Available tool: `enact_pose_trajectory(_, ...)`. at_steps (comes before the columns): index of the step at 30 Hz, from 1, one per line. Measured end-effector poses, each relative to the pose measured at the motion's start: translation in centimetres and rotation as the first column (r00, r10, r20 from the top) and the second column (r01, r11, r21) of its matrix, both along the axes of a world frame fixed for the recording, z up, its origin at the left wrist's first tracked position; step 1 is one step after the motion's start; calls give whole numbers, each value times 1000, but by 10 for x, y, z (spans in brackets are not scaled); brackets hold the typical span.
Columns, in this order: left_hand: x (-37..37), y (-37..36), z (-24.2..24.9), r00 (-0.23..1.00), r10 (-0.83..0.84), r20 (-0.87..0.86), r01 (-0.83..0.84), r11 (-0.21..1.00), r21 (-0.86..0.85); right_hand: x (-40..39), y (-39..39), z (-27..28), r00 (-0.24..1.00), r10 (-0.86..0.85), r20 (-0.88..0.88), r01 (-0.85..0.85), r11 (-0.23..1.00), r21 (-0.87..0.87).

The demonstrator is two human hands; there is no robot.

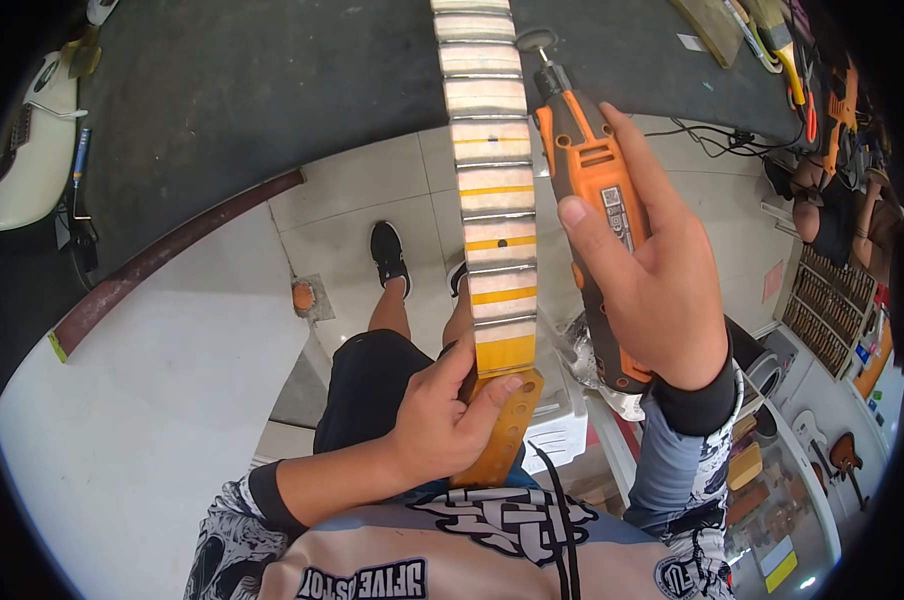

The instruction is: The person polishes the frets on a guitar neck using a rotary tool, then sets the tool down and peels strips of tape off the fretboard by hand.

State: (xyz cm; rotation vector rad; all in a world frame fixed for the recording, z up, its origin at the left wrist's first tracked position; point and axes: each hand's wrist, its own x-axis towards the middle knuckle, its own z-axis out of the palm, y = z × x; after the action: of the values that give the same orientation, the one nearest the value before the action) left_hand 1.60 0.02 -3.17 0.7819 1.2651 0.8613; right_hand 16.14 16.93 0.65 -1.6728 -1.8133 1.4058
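Note:
A guitar neck (499,215) runs upright through the middle of the view, its fretboard covered in pale tape between the frets, with yellow strips showing in places. My left hand (442,415) grips it at the headstock (507,425), thumb on the front near the nut. My right hand (662,270) is wrapped round an orange and black rotary tool (597,180). A round disc (537,40) on the tool's tip is beside the right edge of the fretboard, near its upper part. Whether the disc touches the neck, I cannot tell.
A dark bench (272,80) spans the top. At the left are a cream guitar body (37,150) and a blue-handled tool (82,155). Brushes (780,45) and cables lie at the upper right. Another person (827,215) is at the far right, and guitars (844,455) stand lower down.

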Motion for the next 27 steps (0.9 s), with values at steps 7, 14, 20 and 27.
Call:
enact_pose_trajectory(7,0,1,1,1000,5,-7,-5,1000,-3,0,1,0,1000,-3,4,3,1000,1)
enact_pose_trajectory(14,-6,-3,-5,978,9,210,2,999,-53,7,5,19,992,-80,-93,79,997,-5)
enact_pose_trajectory(20,-28,-3,-24,808,41,588,52,989,-140,47,-2,15,741,-446,-503,267,882,-389)
enact_pose_trajectory(27,-30,-2,-26,815,43,578,76,981,-180,46,-4,8,676,-430,-598,127,868,-481)
